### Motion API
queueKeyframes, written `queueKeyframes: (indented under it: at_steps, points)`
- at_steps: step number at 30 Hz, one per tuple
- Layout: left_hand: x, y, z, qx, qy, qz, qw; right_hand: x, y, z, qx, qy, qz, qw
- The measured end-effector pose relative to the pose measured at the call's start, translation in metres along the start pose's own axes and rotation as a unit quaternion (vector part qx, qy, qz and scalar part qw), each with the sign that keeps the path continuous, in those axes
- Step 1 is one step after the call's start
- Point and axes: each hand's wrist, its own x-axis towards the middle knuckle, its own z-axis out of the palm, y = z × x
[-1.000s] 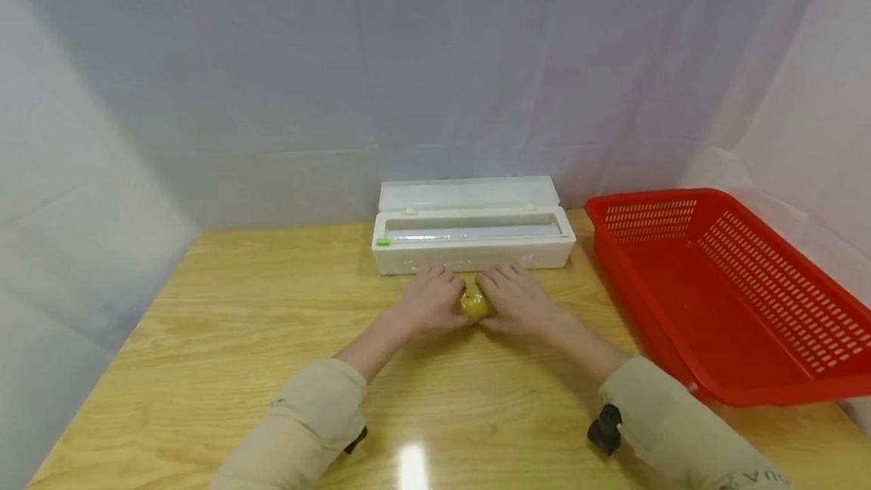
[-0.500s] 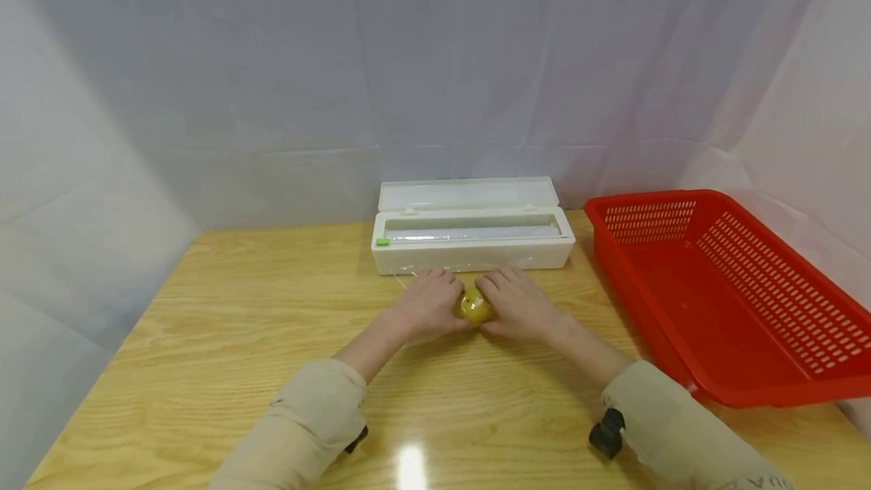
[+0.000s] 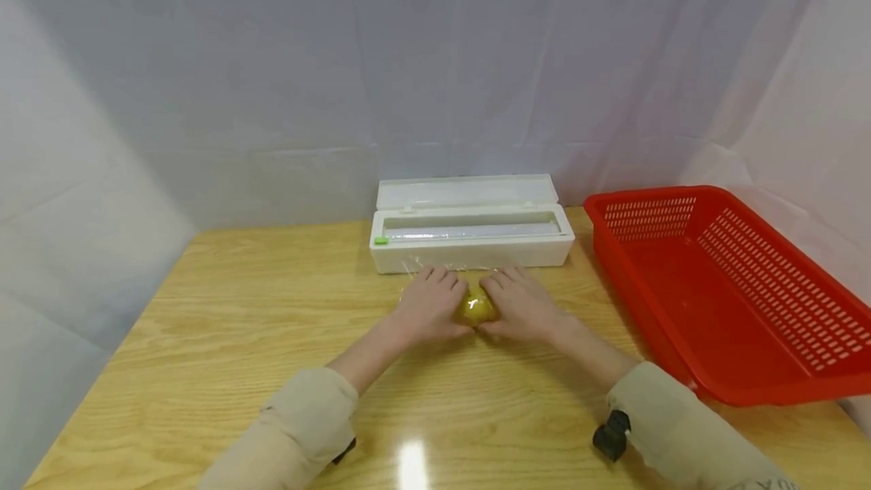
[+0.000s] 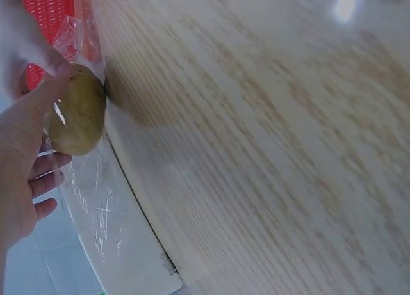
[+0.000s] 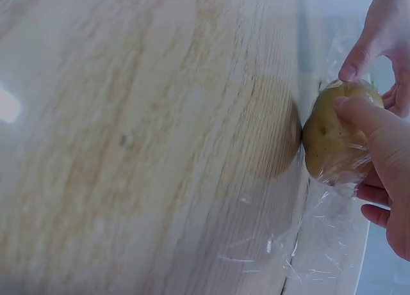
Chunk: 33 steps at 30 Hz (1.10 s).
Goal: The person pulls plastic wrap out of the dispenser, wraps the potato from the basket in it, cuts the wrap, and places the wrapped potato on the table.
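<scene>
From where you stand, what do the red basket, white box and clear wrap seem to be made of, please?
Red basket: probably plastic, smooth and slightly glossy, with regular slots. White box: likely hard plastic, smooth, with clean moulded-looking edges. Clear wrap: seemingly thin plastic film, glossy, see-through, with bright creases.

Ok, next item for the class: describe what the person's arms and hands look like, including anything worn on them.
The left sleeve and right sleeve are pale beige, ending short of the wrists. The left hand and right hand wear no gloves. A small black object shows by the right cuff; dark lettering on that sleeve is cut off by the frame.
</scene>
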Motion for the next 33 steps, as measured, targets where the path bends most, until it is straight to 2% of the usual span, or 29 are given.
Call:
queueKeyframes:
  at_steps: [7,11,18,24,28,30,33]
  points:
    - [0.002,0.001,-0.003,0.009,0.000,-0.004,1.0000,0.001,0.001,-0.004,0.018,-0.011,0.004,1.000]
    - [0.005,-0.002,-0.004,-0.022,-0.017,-0.009,0.9996,0.001,0.000,-0.005,0.016,-0.019,0.002,1.000]
    - [0.011,-0.008,-0.003,-0.083,-0.061,-0.036,0.9941,0.004,-0.003,0.001,-0.042,0.013,-0.030,0.999]
    - [0.010,-0.011,-0.001,-0.105,-0.081,-0.048,0.9900,0.009,-0.003,0.006,-0.053,0.024,-0.039,0.998]
    - [0.007,-0.012,0.001,-0.086,-0.071,-0.052,0.9924,0.012,-0.003,0.007,-0.044,0.024,-0.041,0.998]
    - [0.005,-0.011,0.002,-0.073,-0.054,-0.049,0.9947,0.013,-0.002,0.006,-0.039,0.014,-0.037,0.998]
    - [0.002,-0.008,0.004,-0.036,-0.015,-0.028,0.9988,0.013,-0.002,0.006,-0.033,-0.003,-0.023,0.999]
